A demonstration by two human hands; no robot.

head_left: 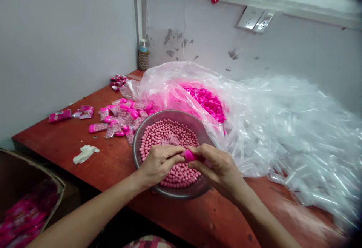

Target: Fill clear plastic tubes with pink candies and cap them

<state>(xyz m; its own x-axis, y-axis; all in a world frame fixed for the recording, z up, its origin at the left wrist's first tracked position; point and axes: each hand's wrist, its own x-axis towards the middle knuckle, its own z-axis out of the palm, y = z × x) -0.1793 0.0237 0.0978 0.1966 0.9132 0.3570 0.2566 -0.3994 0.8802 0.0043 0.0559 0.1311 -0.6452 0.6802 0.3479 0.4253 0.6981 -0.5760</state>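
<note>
Below the near edge of the desk (113, 168), by its near left corner, pink packets (21, 217) are held in an open box (60, 187). On the desk, toward its near edge, a grey bowl (178, 194) is filled with round pink beads (177, 174), and a small clear container (172, 140) is seen lying among them. Over this bowl a pink cap (189, 156) is gripped by the closed fingertips of both the left hand (161, 161) and the right hand (217, 163); what else is enclosed by the right palm is not clearly shown. A white scrap (85, 154) is left near the near left edge. Behind the bowl's left side, bead-filled containers (123, 117) with pink tops are heaped. Beyond the bowl, many pink caps (207, 104) are contained in a clear plastic bag (215, 76), and the right side is covered by piled clear tubes (305, 127). In the far left corner a small bottle (143, 46) is held upright in a woven holder (143, 61).
</note>
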